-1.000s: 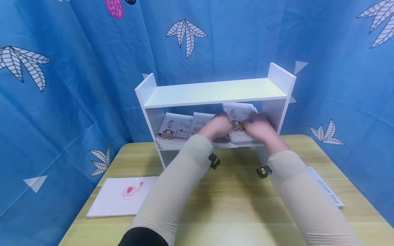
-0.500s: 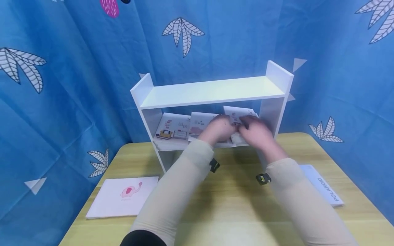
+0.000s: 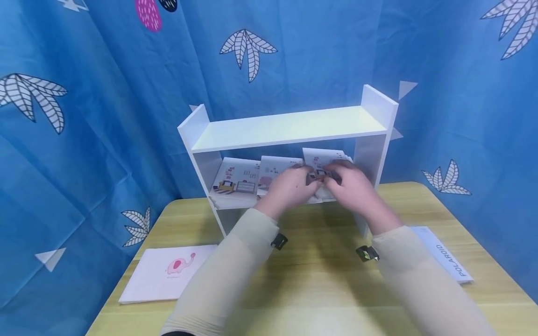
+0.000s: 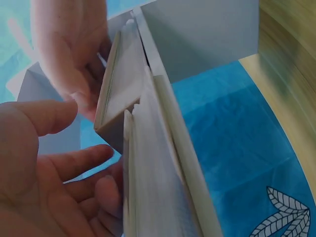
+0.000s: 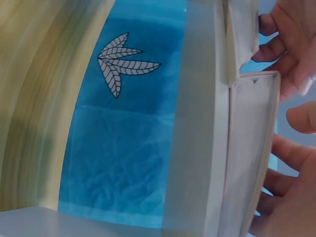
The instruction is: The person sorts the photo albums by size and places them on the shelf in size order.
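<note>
A white shelf unit (image 3: 290, 128) carries three books on its lower board, their covers printed with small pictures: a left book (image 3: 240, 175), a middle book (image 3: 273, 167) and a right book (image 3: 323, 155). My left hand (image 3: 291, 185) is at the border of the middle and right books, fingers loosely extended toward their covers. Against the right book's cover lie the fingers of my right hand (image 3: 352, 186), thumb apart. In the left wrist view, the right book (image 4: 123, 74) stands further out than the middle book (image 4: 155, 168). Neither hand grips anything.
On the wooden table (image 3: 311, 280), a white book with a pink elephant (image 3: 178, 266) lies at left. A white book marked POLAROID (image 3: 445, 256) lies at right, partly behind the right sleeve. A patterned blue curtain (image 3: 319, 51) hangs behind the shelf.
The right book's top edge has come down and back under the upper board. Both hands have loosened from that book, their fingers now spread at its front.
</note>
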`<state>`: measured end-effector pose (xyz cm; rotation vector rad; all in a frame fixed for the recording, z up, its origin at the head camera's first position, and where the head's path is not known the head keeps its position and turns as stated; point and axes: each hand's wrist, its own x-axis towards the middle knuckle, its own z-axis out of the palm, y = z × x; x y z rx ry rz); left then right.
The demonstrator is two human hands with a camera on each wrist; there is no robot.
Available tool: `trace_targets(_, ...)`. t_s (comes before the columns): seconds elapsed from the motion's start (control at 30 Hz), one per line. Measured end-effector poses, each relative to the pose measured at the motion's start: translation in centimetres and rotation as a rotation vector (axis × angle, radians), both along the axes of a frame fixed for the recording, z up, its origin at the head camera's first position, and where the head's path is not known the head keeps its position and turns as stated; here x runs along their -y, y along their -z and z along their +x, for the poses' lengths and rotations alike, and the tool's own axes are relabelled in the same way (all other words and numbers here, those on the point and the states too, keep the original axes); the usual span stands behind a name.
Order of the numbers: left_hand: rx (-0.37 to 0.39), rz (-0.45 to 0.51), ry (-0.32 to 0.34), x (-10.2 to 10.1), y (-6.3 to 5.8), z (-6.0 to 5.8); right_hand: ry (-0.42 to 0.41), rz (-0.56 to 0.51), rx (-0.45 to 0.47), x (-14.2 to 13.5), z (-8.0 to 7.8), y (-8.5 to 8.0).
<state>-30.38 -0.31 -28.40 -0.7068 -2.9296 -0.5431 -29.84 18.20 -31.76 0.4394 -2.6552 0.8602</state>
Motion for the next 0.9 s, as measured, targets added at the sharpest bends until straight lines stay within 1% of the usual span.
trace_targets(0.17, -0.101, -0.019, 0.018, 0.6, 0.5, 0.9, -0.029, -0.015, -0.027, 0.0, 0.7, -0.1)
trace_targets(0.37, -0.125, -0.008, 0.027, 1.5, 1.2, 2.1, -0.071, -0.032, -0.07, 0.0, 1.8, 0.0)
trace_targets(0.5, -0.181, 0.01, 0.038, 2.6, 1.7, 3.3, -0.094, -0.048, -0.083, 0.2, 2.9, 0.1)
trace_targets(0.6, -0.215, 0.029, 0.055, 3.8, 2.2, 4.4, -0.127, -0.067, -0.096, 0.2, 4.2, 0.1)
trace_targets(0.67, -0.216, 0.035, 0.06, 4.7, 2.4, 5.2, -0.158, -0.074, -0.094, 0.2, 5.2, 0.1)
trace_targets(0.77, -0.193, 0.047, 0.051, 6.5, 2.8, 6.1, -0.245, -0.098, -0.065, 0.6, 6.4, 0.6)
trace_targets(0.83, -0.159, 0.051, 0.033, 8.1, 3.1, 6.7, -0.318, -0.117, -0.021, 1.3, 6.9, 1.4)
trace_targets(0.9, -0.127, 0.05, 0.019, 10.0, 3.6, 7.2, -0.397, -0.158, 0.057, 2.5, 7.0, 2.6)
